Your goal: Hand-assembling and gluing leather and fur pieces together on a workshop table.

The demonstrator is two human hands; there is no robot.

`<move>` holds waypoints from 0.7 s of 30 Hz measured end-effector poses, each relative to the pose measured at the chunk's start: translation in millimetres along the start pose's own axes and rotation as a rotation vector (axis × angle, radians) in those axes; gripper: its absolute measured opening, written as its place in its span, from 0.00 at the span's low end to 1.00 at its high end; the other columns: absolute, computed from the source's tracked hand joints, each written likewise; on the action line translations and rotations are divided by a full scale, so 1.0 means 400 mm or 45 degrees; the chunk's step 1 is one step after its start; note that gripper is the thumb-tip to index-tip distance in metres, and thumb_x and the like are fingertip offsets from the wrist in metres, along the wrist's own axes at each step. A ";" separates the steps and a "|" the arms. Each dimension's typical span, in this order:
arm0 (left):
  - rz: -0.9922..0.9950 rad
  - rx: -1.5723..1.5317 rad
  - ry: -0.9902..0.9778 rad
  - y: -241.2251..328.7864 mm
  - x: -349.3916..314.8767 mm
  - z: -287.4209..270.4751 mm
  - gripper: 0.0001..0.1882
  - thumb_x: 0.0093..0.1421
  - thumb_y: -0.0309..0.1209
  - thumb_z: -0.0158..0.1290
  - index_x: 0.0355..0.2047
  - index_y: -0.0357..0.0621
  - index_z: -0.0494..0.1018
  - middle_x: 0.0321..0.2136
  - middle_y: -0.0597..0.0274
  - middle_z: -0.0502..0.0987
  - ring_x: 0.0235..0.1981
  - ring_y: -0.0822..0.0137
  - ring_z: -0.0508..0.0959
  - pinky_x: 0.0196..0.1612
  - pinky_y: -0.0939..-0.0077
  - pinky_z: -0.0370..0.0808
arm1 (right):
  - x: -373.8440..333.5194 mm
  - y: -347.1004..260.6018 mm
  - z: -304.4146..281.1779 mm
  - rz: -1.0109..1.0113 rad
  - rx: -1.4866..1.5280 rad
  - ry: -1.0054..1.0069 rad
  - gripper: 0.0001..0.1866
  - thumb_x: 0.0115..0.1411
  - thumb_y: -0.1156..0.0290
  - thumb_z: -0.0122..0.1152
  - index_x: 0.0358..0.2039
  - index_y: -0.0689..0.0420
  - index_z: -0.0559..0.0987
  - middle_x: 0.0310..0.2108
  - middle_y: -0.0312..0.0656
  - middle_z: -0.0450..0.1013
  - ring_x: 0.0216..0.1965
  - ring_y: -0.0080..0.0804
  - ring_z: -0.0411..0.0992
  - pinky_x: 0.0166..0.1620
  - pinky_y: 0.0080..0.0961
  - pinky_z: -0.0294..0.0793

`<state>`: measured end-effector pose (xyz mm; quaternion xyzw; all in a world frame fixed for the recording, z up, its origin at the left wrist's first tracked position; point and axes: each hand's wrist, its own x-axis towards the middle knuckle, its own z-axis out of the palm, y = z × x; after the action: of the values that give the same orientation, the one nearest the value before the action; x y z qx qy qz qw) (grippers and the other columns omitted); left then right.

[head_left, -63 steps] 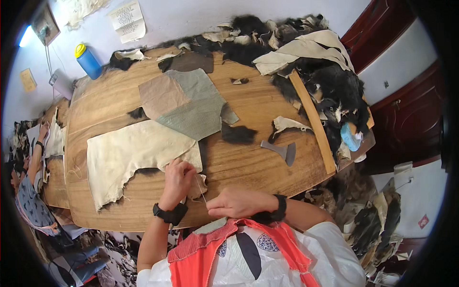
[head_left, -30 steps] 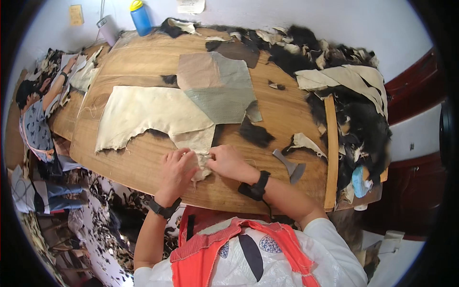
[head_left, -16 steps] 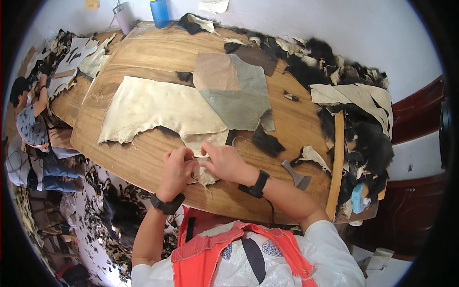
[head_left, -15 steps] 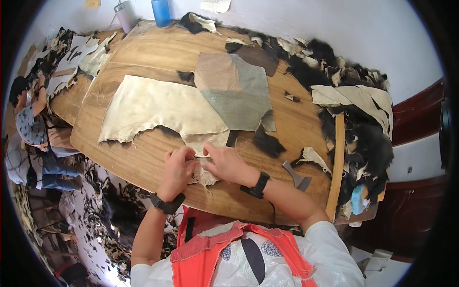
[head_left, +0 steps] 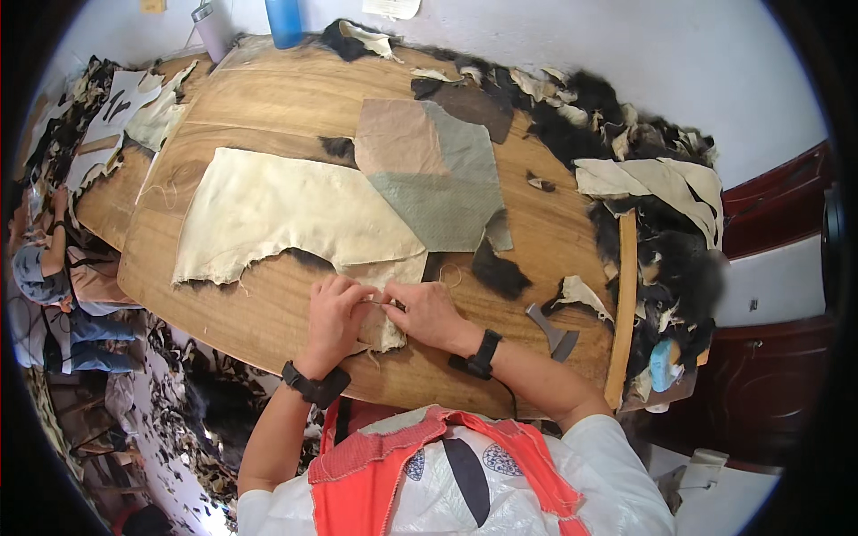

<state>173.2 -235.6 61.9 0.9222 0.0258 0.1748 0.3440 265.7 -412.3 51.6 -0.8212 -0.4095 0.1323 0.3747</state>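
A large cream hide [head_left: 277,205] lies skin side up on the wooden table, with dark fur showing along its ragged near edge. Its narrow lower piece [head_left: 386,332] hangs toward me beneath my hands. My left hand [head_left: 333,317] is closed in a pinch just left of that piece. Facing it, my right hand [head_left: 431,313] is closed too, thumb and forefinger together. A thin, needle-like sliver [head_left: 372,302] spans the gap between both sets of fingertips; its exact kind is too small to tell. Beside my right hand lies a fine loop of thread [head_left: 450,276].
A grey-green sheet [head_left: 438,210] overlaps the hide's right side. An axe-shaped metal blade [head_left: 552,332] lies right of my right forearm, near a wooden strip [head_left: 625,313]. Dark fur scraps [head_left: 661,268] heap up on the right. Another person [head_left: 49,268] works at far left.
My fingertips have drawn slightly apart, and the thin sliver now shows between them. My right hand has lowered a little. The person at far left has leaned down and outward.
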 end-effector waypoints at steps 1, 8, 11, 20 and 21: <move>-0.017 -0.039 -0.043 -0.003 0.000 -0.001 0.06 0.52 0.26 0.63 0.32 0.46 0.83 0.31 0.63 0.77 0.39 0.58 0.74 0.48 0.65 0.67 | 0.000 0.000 -0.004 0.004 -0.005 -0.002 0.10 0.60 0.64 0.65 0.37 0.54 0.77 0.25 0.49 0.77 0.29 0.51 0.78 0.32 0.43 0.75; -0.119 -0.130 -0.110 -0.024 -0.005 0.002 0.06 0.51 0.27 0.65 0.31 0.48 0.83 0.31 0.65 0.78 0.39 0.61 0.74 0.49 0.65 0.66 | 0.079 -0.019 -0.081 -0.003 0.096 -0.127 0.06 0.62 0.67 0.59 0.33 0.55 0.77 0.28 0.48 0.77 0.30 0.51 0.78 0.33 0.45 0.75; -0.123 -0.110 -0.105 -0.033 -0.009 0.006 0.06 0.51 0.27 0.66 0.31 0.48 0.84 0.32 0.65 0.78 0.39 0.62 0.74 0.49 0.66 0.66 | 0.110 0.019 -0.080 -0.201 0.166 -0.223 0.03 0.61 0.70 0.60 0.34 0.54 0.78 0.31 0.45 0.78 0.33 0.48 0.78 0.35 0.41 0.76; -0.155 -0.148 -0.133 -0.029 -0.008 0.003 0.06 0.52 0.28 0.65 0.32 0.49 0.84 0.32 0.66 0.78 0.40 0.61 0.75 0.51 0.66 0.65 | 0.128 0.051 -0.080 -0.204 0.236 -0.326 0.06 0.58 0.76 0.61 0.36 0.55 0.81 0.34 0.42 0.78 0.36 0.43 0.78 0.38 0.34 0.77; -0.157 -0.150 -0.134 -0.028 -0.007 0.004 0.06 0.52 0.28 0.65 0.32 0.49 0.84 0.32 0.66 0.78 0.40 0.61 0.75 0.51 0.66 0.65 | 0.128 0.052 -0.082 -0.211 0.226 -0.336 0.07 0.58 0.78 0.61 0.37 0.56 0.81 0.34 0.42 0.78 0.35 0.42 0.78 0.38 0.32 0.77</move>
<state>172.0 -228.3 52.8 0.9049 0.0541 0.1056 0.4087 327.1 -397.3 63.8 -0.7238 -0.5081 0.2434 0.3984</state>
